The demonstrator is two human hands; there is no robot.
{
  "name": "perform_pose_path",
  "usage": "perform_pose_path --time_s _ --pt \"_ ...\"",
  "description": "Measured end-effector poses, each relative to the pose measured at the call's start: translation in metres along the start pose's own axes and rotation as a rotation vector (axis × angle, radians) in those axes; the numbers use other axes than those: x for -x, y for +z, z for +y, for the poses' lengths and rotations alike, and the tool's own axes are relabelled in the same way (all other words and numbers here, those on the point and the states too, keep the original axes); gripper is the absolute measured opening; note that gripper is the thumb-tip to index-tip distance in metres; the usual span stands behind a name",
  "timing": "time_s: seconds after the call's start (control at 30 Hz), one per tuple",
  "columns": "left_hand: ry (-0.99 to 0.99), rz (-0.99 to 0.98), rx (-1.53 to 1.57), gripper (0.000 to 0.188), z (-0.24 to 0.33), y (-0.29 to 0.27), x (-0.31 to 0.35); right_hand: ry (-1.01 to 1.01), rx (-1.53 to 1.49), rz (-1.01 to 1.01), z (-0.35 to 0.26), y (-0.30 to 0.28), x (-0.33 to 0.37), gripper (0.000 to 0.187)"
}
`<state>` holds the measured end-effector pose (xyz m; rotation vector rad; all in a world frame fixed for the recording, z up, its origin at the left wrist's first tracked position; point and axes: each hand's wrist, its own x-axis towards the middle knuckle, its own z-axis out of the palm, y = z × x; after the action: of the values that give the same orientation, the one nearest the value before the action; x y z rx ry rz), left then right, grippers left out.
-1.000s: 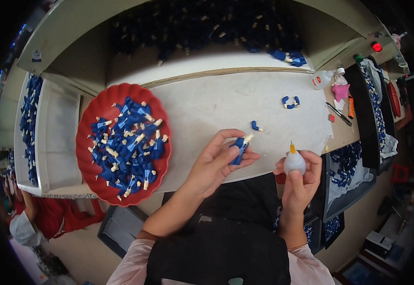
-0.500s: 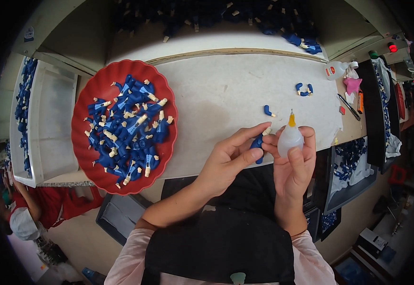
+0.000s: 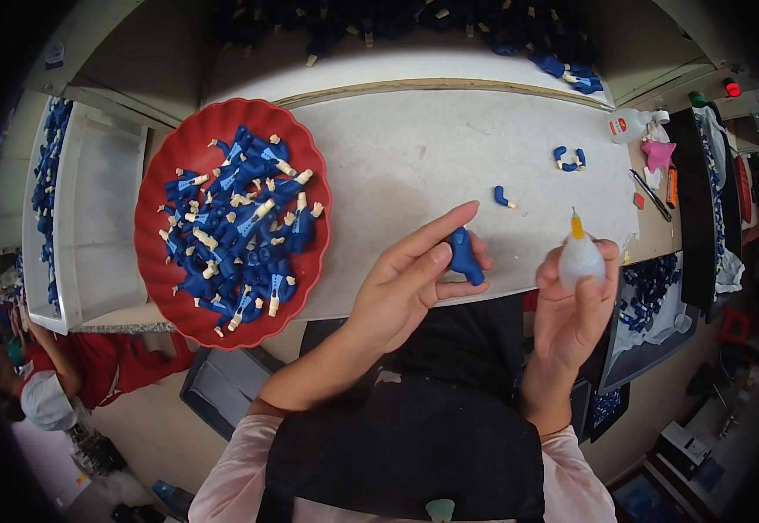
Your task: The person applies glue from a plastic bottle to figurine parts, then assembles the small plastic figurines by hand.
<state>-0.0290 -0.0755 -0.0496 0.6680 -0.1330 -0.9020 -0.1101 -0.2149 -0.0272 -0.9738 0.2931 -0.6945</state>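
Observation:
My left hand is closed on a blue toy figure body between thumb and fingers, above the table's front edge. To its right, my right hand grips a small white squeeze bottle, its yellow needle tip pointing up and away from the figure. Just beyond my hands lies a single blue toy arm with a cream hand. A pair of bent blue arm pieces rests farther back on the right. At the left stands a scalloped red bowl heaped with blue and cream figure parts.
A white bottle, a pink star-shaped thing, a black pen and an orange cutter lie at the right edge. More blue parts fill a shelf at the back and a grey tray. Another person is at lower left.
My right hand has moved right with the squeeze bottle, away from the figure body. My left hand has shifted slightly left, its index finger now stretched out, and the body shows more fully.

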Motion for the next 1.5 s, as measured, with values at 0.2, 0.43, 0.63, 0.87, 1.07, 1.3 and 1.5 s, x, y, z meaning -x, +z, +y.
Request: perform_pose_path --time_s 0.2,0.43,0.63,0.87,1.07,1.3,1.5 --pt "-0.042 -0.082 0.066 0.046 0.001 -0.005 0.000 -0.152 0.110 0.080 -0.012 0.003 0.006 0.038" --pt "-0.065 -0.065 0.048 0.038 0.000 -0.005 0.001 -0.582 0.650 -0.243 -0.013 0.006 0.011 0.047" --pt "-0.070 -0.057 0.044 0.037 -0.004 -0.008 0.002 -0.571 0.705 -0.330 -0.011 0.008 0.014 0.048" --pt "-0.084 -0.051 0.034 0.037 -0.002 -0.005 0.003 -0.574 0.744 -0.374 -0.011 0.007 0.013 0.050" --pt "-0.082 -0.067 0.023 0.036 -0.003 -0.006 0.002 -0.569 0.743 -0.364 -0.009 0.007 0.013 0.050" --pt "-0.095 -0.060 0.027 0.035 -0.003 -0.006 0.002 -0.573 0.764 -0.381 -0.011 0.006 0.013 0.050" --pt "-0.100 -0.063 0.029 0.037 -0.004 -0.005 0.002 -0.572 0.751 -0.389 -0.011 0.006 0.013 0.050"
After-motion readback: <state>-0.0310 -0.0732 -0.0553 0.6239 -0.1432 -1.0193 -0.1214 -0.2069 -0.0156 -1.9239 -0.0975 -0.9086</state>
